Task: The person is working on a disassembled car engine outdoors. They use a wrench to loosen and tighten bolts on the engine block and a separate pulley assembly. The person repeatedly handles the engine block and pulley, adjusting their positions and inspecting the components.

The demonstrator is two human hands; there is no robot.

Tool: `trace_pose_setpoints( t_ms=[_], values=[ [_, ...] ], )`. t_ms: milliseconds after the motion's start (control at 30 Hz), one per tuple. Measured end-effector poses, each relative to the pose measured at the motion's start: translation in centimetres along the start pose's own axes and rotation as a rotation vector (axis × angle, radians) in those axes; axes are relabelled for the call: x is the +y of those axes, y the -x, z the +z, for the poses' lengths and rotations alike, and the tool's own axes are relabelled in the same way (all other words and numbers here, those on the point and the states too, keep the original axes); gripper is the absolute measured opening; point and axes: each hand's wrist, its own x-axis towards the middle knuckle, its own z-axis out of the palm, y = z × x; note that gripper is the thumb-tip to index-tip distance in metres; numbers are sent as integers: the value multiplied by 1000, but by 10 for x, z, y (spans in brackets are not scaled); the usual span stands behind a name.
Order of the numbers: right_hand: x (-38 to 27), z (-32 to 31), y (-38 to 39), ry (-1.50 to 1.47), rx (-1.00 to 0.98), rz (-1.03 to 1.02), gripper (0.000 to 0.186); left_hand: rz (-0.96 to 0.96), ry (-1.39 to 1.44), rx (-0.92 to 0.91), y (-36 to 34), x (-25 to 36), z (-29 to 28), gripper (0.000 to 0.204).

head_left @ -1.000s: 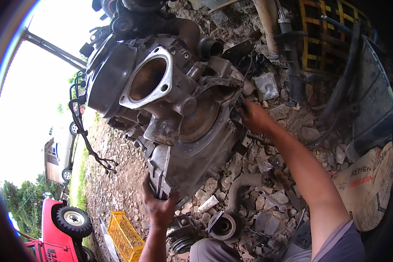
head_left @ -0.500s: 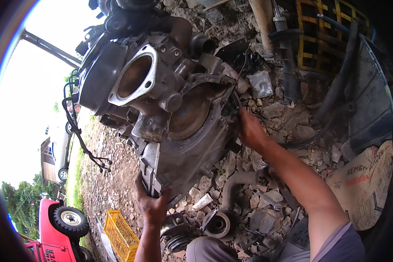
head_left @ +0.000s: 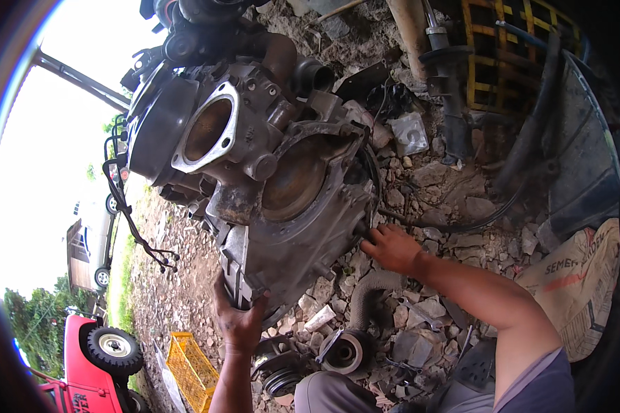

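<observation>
A large greasy metal engine [head_left: 265,110] fills the upper middle. On its front is a grey cast cover [head_left: 293,251] with a wide round opening, and beside that a bright three-cornered flange [head_left: 235,131] surrounds a bore. My left hand [head_left: 241,320] is wrapped round the cover's lower left corner, thumb on its face. At the cover's lower right edge is my right hand [head_left: 396,249], its bent fingertips against the rim; how firmly they grip is hidden. Thin black pipes [head_left: 127,213] hang at the engine's left.
Rubble covers the ground. Near my knee lie a ribbed pulley [head_left: 280,372], a round black part [head_left: 346,352], a hose [head_left: 370,296] and a wrench [head_left: 424,313]. A paper sack [head_left: 572,292] and a strut [head_left: 455,96] are right; a yellow crate [head_left: 193,372] and red vehicle [head_left: 89,372] are left.
My right hand has slid down along the cover's right edge toward me, and its elbow has shifted outward. My left hand keeps its hold. The engine looks nearly unmoved.
</observation>
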Motion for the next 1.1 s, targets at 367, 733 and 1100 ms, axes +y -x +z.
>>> trace_pose_setpoints(
  t_ms=[367,733,1100],
  values=[
    [40,-56,3,-1328,585,595,17,-9,-50,-16,1,4,0,80],
    [95,-30,-30,-1826,540,988,21,-33,65,-42,-1,2,1,82],
    [109,-7,-65,-1889,326,987,22,-55,28,-27,0,2,-2,88]
  ],
)
